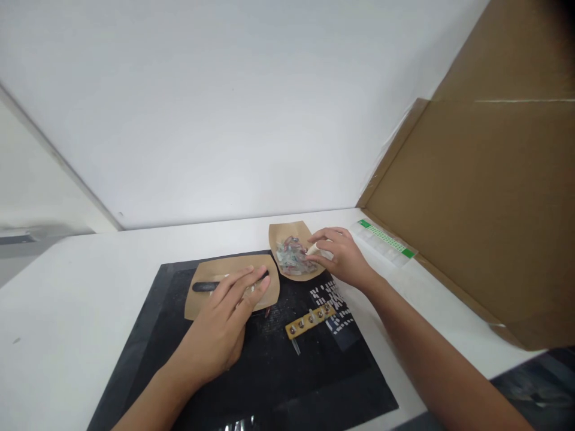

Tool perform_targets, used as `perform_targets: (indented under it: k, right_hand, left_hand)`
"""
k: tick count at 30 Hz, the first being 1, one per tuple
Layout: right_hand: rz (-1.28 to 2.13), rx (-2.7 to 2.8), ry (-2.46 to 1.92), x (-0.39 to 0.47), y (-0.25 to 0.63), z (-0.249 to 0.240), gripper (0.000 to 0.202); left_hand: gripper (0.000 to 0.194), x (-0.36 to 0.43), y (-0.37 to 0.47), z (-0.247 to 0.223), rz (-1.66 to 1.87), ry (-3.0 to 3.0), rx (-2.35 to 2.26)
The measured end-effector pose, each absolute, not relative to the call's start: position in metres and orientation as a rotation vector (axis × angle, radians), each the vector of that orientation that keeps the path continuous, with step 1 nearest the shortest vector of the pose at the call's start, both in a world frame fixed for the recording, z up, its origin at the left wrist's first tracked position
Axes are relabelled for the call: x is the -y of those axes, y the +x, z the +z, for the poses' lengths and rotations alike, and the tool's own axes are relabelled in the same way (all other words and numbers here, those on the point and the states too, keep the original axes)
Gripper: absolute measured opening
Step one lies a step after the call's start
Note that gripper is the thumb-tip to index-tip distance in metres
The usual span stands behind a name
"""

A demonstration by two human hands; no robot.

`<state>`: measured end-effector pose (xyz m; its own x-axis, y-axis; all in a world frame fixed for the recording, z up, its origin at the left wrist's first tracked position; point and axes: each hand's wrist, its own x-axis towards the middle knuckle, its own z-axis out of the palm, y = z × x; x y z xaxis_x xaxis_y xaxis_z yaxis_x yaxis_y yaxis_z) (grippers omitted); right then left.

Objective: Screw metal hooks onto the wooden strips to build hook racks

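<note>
My left hand (233, 311) lies with fingers stretched over a brown paper tray (197, 302), across a black-handled tool (204, 287) in it. My right hand (336, 254) pinches a small white object (315, 249) at the right side of a second brown tray (285, 230). That tray holds a heap of small clear pieces (294, 256) with red and blue bits. Nearer me, a yellow strip (309, 320) with several round metal parts lies on the black mat, a thin clear piece (296, 346) beside its left end.
The black mat (287, 383) covers the middle of the white table (40, 323). Rows of small white pieces (341, 311) lie at its right edge. A clear case with a green label (386, 239) lies at the back right, by a tall cardboard panel (485, 221).
</note>
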<state>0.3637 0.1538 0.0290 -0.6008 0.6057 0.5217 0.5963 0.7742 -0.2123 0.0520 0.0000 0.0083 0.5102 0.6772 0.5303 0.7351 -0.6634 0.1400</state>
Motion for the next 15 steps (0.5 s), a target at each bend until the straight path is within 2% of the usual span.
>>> perform_targets:
  k: [11, 15]
  right_hand:
    - [0.079, 2.483, -0.981, -0.152, 0.355, 0.027, 0.02]
    - [0.125, 2.556, -0.99, -0.152, 0.349, 0.024, 0.006]
  left_hand:
    - [0.068, 0.002, 0.054, 0.009, -0.876, -2.646, 1.23]
    - [0.067, 0.002, 0.055, 0.009, -0.889, -2.597, 1.228]
